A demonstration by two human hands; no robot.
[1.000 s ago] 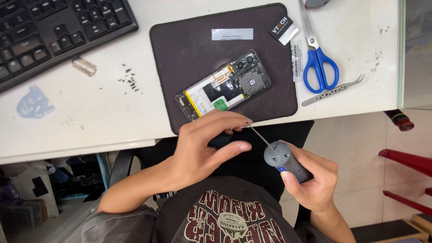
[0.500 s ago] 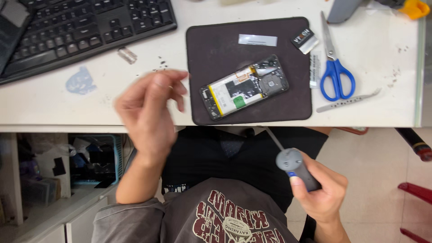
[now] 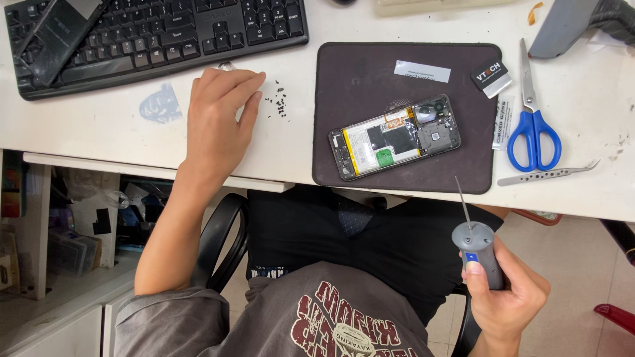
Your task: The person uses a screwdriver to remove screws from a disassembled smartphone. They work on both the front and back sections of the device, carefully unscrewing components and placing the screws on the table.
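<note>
On desk, centre-right: smartphone [image 3: 395,136] w/ back cover off, lying face down on dark work mat [image 3: 344,73], internals exposed — battery, green patch, camera module, shield plates all visible. So opening step looks done; board/battery not out yet, so I'd judge teardown (or rebuild) roughly mid-way. Can't tell which screws are in or out of the phone at this res.

Left hand [image 3: 218,116] flat-ish on white desk [image 3: 99,132] just below black keyboard [image 3: 159,30], fingers lightly together & curled down, tips right beside a scatter of tiny black screws [image 3: 279,104]. Whether it's pinching one: can't tell, fingertips hide it. Small metal cylinder peeks out past the fingertips, unclear what it is.

Right hand [image 3: 506,297] below desk edge, over lap, fingers wrapped around grey electric screwdriver [image 3: 477,251], thumb near its blue button, thin bit pointing up toward mat edge, not touching phone.

Around: blue-handled scissors [image 3: 534,125] & metal tweezers [image 3: 546,174] on desk right of mat, well apart from both hands; small packets at mat's top-right corner; white label strip on mat above phone. Dark flat panel lies on keyboard's left end — poss. the back cover, not sure.

Left to do, my read: screws loose on desk = not refitted / sorting in hand.
</note>
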